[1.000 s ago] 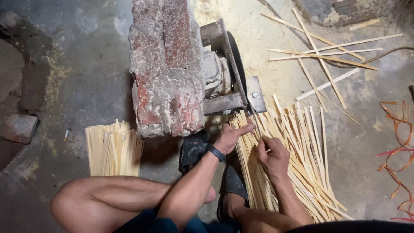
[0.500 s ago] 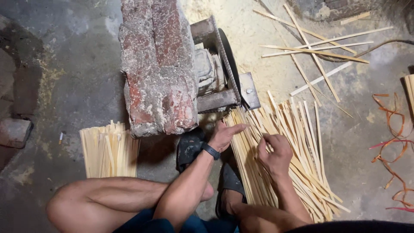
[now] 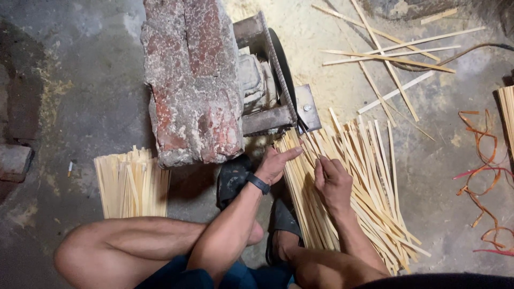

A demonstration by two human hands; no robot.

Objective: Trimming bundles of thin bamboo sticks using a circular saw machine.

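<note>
On the dusty concrete floor [image 3: 96,96], person squatting before a brick-weighted cutting machine [image 3: 267,80]. Left hand [image 3: 274,165], black wristband, fingers extended flat, open, touching top end of the heap of bamboo strips [image 3: 369,176] just below the machine's metal plate [image 3: 308,107]. Right hand [image 3: 332,182] curled on the same heap, pinching a strip. Trimmed bundle of short sticks [image 3: 131,182] left of knee. Loose long slats [image 3: 385,53] beyond; orange strapping [image 3: 484,171] far right.
</note>
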